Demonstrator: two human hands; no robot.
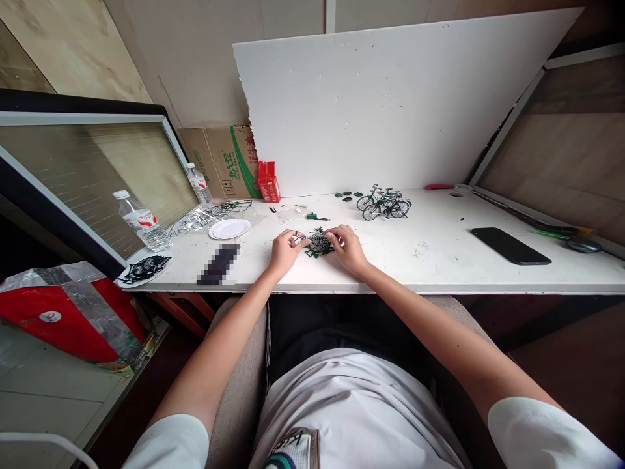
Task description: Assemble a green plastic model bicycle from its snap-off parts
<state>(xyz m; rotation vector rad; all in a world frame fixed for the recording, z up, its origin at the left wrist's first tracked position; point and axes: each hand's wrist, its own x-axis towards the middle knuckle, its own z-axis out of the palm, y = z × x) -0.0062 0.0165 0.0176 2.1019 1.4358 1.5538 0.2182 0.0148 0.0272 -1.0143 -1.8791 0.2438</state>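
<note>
Between my hands, close above the white table, is a small black spoked wheel [319, 243] of a miniature bicycle, with dark green parts around and under it. My left hand [287, 253] is closed in a pinch at the left side of these parts; the small piece at its fingertips is too tiny to name. From the right, the thumb and index finger of my right hand [348, 249] pinch the wheel's edge. Just beyond the wheel lies a small green plastic part [317, 217]. Several miniature bicycles [383, 203] stand farther back to the right.
A black phone [510, 246] lies to the right, near a red-handled tool [439, 187]. On the left are white plates [229, 228], a plate of black parts [145, 269], water bottles [144, 221] and a red box [269, 182]. A white board [390, 111] leans behind.
</note>
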